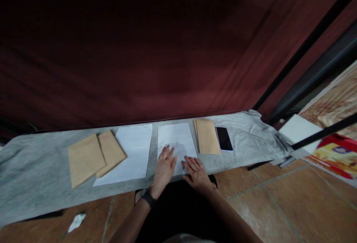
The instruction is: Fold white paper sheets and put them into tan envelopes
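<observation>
My left hand lies flat with fingers stretched out on the near part of a white sheet of paper. My right hand rests beside it on the sheet's lower right corner, fingers also extended. The sheet lies on a grey cloth spread over the floor. A black band sits on my left wrist.
Left of the sheet lies a second white sheet with two brown envelopes overlapping its edge. To the right are a stack of brown envelopes and a dark phone. A crumpled paper scrap lies on the tiled floor. A dark red curtain hangs behind.
</observation>
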Tool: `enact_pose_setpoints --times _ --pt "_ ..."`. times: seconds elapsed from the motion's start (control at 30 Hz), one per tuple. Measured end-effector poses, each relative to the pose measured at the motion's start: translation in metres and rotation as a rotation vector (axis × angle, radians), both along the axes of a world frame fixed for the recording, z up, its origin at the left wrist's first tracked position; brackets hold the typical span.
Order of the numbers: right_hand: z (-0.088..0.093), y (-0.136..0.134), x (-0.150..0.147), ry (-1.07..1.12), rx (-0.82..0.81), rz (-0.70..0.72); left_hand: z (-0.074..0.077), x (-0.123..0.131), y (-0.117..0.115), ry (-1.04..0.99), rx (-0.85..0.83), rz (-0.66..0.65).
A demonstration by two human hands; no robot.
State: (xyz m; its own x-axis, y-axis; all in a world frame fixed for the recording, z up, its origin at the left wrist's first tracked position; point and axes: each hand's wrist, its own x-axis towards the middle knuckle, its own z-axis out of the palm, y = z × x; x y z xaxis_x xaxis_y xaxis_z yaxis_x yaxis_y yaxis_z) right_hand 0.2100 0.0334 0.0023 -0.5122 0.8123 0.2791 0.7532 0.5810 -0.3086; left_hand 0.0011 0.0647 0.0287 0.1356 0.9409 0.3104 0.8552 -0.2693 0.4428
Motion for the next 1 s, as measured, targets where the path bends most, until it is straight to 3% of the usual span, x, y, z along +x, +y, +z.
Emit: enact_pose_setpoints --times 0.07,0.17,0.27,0.33,0.4,0.5,0.57,0.67,0.83,1.0 --pt "-0.002 -0.002 -0.002 0.012 0.020 -0.012 -0.004 0.019 0.016 0.069 -0.072 -0.097" --pt "-0.001 -0.005 -0.003 0.034 0.033 -0.011 -0.010 0.029 0.043 0.095 -0.161 -0.099" --pt "0.003 -0.007 -0.002 0.055 0.012 -0.010 -0.013 0.015 0.063 0.053 -0.165 -0.050" --pt "0.006 -0.007 -0.001 0.073 -0.010 -0.007 -0.014 -0.002 0.064 0.029 -0.164 -0.015" --pt "0.008 -0.007 0.000 0.091 -0.031 -0.005 -0.014 -0.021 0.053 0.026 -0.197 -0.012" --pt "0.008 -0.005 -0.001 0.115 -0.062 -0.012 -0.015 -0.043 0.018 0.033 -0.284 -0.124" --pt "0.008 -0.005 -0.001 0.123 -0.078 -0.021 -0.016 -0.053 -0.009 0.073 -0.319 -0.265" --pt "0.007 -0.003 -0.001 0.125 -0.094 -0.021 -0.014 -0.058 -0.033 0.121 -0.300 -0.308" --pt "0.013 0.010 0.005 0.116 -0.095 0.018 -0.002 -0.055 -0.031 0.101 -0.290 -0.270" --pt "0.034 0.018 0.012 0.170 -0.165 0.064 0.011 -0.058 -0.027 -0.071 -0.278 -0.240"
